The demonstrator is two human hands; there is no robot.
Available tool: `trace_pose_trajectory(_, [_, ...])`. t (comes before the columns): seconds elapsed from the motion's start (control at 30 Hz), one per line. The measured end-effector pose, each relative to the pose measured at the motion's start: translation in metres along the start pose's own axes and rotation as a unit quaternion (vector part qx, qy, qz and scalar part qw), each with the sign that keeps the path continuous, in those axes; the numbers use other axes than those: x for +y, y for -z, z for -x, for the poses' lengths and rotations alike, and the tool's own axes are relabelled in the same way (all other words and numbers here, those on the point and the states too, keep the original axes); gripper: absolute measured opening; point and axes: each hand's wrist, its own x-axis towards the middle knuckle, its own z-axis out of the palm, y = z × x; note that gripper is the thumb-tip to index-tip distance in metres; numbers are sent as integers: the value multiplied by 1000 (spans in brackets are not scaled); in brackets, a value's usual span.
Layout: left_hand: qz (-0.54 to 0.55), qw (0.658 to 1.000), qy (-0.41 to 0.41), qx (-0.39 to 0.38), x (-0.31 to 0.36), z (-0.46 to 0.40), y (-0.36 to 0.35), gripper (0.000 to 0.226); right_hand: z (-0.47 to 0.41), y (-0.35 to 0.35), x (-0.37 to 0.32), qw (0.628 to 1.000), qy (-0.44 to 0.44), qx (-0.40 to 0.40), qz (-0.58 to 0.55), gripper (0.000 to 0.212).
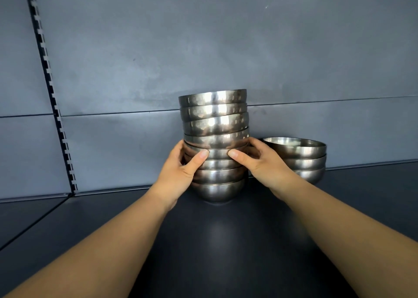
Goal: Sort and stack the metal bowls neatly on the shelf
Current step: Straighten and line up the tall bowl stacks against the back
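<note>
Shelf (226, 241): bowl stack (213, 126) btwn hands

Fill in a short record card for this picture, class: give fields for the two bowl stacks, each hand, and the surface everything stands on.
tall stack: tall stack of metal bowls, upper bowls slightly tilted
short stack: short stack of bowls, right of the tall one, untouched
left hand: left hand grips the tall stack's left side
right hand: right hand grips its right side
surface: dark shelf
backing: grey back panel
</note>
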Motion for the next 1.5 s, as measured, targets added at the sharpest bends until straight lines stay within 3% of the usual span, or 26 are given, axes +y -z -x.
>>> trace_pose_trajectory(0.1, [-20,1000,17,7,4,-1,2,77,2,0,-2,1000,-13,-15,3,30])
trace_pose_trajectory(0.17, [-10,999,27,22,9,-5,2,94,0,1,-6,1000,-16,-19,-9,64])
trace_pose_trajectory(0.23, [-18,1000,1,18,14,-8,0,74,-1,1,-13,999,-24,-8,-32,81])
trace_pose_trajectory(0.3, [-31,999,-5,13,17,-10,-4,47,-3,-1,-17,999,-3,1,-41,60])
trace_pose_trajectory(0.37, [-32,999,-10,23,16,-12,-6,36,-3,-4,-18,999,12,12,-48,37])
trace_pose_trajectory(0.5, [-17,999,-21,32,16,-14,-3,15,-6,-7,-15,997,18,20,-66,28])
trace_pose_trajectory(0.63, [-6,999,-42,14,19,-14,-4,20,-7,-7,-12,997,19,19,-76,23])
trace_pose_trajectory(0.83, [2,999,-51,7,19,-15,-4,37,-8,-7,-9,997,11,17,-81,23])
trace_pose_trajectory(0.97, [3,998,-59,3,17,-15,-3,32,-8,-7,-9,997,7,18,-80,23])
trace_pose_trajectory(1.17, [-21,998,-65,3,15,-13,-3,43,-7,-10,-8,997,12,19,-67,27])
trace_pose_trajectory(1.27, [-22,998,-55,9,20,-15,-4,48,-8,-8,-14,999,2,27,-33,51])
trace_pose_trajectory(1.37, [-27,999,-39,15,25,-19,-6,35,-14,-4,-21,996,-14,60,-57,86])
trace_pose_trajectory(1.43, [-38,998,-38,27,23,-22,-7,20,-17,-4,-27,995,-9,67,-77,75])
trace_pose_trajectory(1.5, [-42,998,-43,32,23,-23,-7,12,-19,-6,-28,997,6,46,-66,42])
